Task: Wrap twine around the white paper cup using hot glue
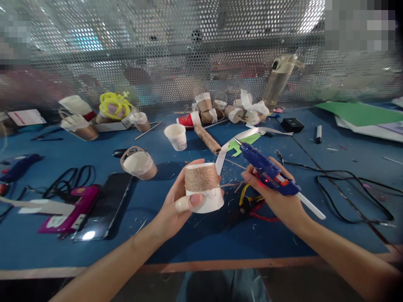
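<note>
My left hand (178, 201) is closed around a white paper cup (209, 201), its upper part wound with brown twine (201, 177). The thumb, with a pale wrap on it, lies across the cup's side. In my right hand (280, 201) is a blue glue gun (264, 167), nozzle pointing up and left, with a white glue stick (311, 206) sticking out the back. A strand of twine runs from the cup to my right fingers. Behind the cup lies a roll of twine (208, 139). Pliers with yellow and red handles (247, 203) rest below my right hand, partly hidden.
A white paper cup (175, 136) and a twine-covered basket cup (139, 164) stand beyond my left hand. To the left lie a phone (103, 205) and a magenta glue gun (71, 209). A black cable (340, 171) loops at right. Several small cups line the perforated metal screen (176, 54).
</note>
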A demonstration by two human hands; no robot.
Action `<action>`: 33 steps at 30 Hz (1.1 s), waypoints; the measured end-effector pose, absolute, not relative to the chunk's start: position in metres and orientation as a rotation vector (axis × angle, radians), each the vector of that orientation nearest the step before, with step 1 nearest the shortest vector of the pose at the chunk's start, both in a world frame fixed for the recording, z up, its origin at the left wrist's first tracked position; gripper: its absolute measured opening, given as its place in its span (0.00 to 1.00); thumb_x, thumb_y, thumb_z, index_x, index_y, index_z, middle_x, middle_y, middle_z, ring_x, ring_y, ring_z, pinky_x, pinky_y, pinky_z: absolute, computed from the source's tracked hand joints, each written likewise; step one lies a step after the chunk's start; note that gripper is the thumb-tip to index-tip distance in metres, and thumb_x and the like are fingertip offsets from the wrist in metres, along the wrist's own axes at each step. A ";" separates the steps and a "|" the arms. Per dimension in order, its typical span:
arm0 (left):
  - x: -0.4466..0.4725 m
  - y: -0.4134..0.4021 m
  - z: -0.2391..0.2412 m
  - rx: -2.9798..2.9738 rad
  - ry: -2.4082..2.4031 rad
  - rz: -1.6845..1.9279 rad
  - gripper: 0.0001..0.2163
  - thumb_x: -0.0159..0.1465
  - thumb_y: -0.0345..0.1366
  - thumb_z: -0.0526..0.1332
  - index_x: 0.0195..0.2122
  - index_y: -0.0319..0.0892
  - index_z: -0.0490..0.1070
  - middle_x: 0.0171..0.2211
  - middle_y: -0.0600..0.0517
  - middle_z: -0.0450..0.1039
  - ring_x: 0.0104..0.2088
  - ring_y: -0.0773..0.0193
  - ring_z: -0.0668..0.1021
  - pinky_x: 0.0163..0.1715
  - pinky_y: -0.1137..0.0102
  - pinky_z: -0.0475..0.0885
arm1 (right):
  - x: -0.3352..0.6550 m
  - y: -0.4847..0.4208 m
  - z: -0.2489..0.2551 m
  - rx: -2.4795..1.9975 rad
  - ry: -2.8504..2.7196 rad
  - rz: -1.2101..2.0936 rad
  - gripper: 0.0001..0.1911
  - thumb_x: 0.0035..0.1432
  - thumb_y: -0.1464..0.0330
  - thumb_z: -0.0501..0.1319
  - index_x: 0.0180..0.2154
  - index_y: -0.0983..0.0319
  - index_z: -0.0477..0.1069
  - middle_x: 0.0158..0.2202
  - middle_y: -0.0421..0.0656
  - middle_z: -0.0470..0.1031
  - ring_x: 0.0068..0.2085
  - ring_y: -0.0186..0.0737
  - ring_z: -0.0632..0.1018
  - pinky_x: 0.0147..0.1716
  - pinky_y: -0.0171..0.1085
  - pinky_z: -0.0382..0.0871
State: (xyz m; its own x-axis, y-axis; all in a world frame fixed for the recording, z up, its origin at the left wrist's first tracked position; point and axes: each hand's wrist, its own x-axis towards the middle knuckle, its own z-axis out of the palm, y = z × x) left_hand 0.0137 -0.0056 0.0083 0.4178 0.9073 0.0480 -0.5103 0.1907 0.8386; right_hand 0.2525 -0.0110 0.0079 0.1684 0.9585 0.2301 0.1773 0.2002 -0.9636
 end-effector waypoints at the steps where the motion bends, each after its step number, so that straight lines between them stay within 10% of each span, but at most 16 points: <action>1: 0.014 -0.005 0.008 0.907 0.535 1.061 0.31 0.58 0.39 0.73 0.63 0.51 0.68 0.54 0.46 0.81 0.50 0.49 0.84 0.52 0.56 0.78 | 0.252 -0.013 0.010 -1.234 -1.291 0.796 0.10 0.58 0.65 0.74 0.33 0.56 0.73 0.32 0.34 0.77 0.32 0.33 0.78 0.37 0.34 0.74; 11: 0.017 -0.005 0.009 0.895 0.548 1.026 0.34 0.61 0.38 0.69 0.68 0.52 0.61 0.56 0.44 0.78 0.50 0.47 0.83 0.55 0.51 0.74 | 0.257 -0.038 0.009 -0.820 -1.431 0.691 0.18 0.54 0.80 0.71 0.34 0.53 0.67 0.32 0.35 0.77 0.32 0.39 0.79 0.38 0.42 0.75; 23: 0.011 -0.007 0.010 0.850 0.607 1.085 0.34 0.58 0.39 0.71 0.67 0.53 0.66 0.58 0.48 0.77 0.48 0.50 0.83 0.52 0.56 0.76 | 0.261 -0.025 0.012 -1.203 -1.447 0.677 0.07 0.63 0.65 0.70 0.41 0.55 0.74 0.38 0.40 0.78 0.28 0.36 0.77 0.31 0.40 0.73; 33: 0.013 -0.006 0.016 0.908 0.551 1.119 0.33 0.61 0.37 0.68 0.68 0.56 0.62 0.57 0.47 0.77 0.51 0.46 0.83 0.53 0.51 0.76 | 0.262 -0.029 0.014 -0.961 -1.706 0.818 0.10 0.63 0.72 0.65 0.30 0.56 0.68 0.28 0.38 0.71 0.27 0.37 0.73 0.28 0.39 0.66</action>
State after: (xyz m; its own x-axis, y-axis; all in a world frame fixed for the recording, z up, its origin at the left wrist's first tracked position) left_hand 0.0135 -0.0059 0.0155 0.3646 0.9293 0.0584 -0.5208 0.1516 0.8401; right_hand 0.2623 -0.0285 0.0140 -0.2114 0.8832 0.4187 0.2263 0.4610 -0.8581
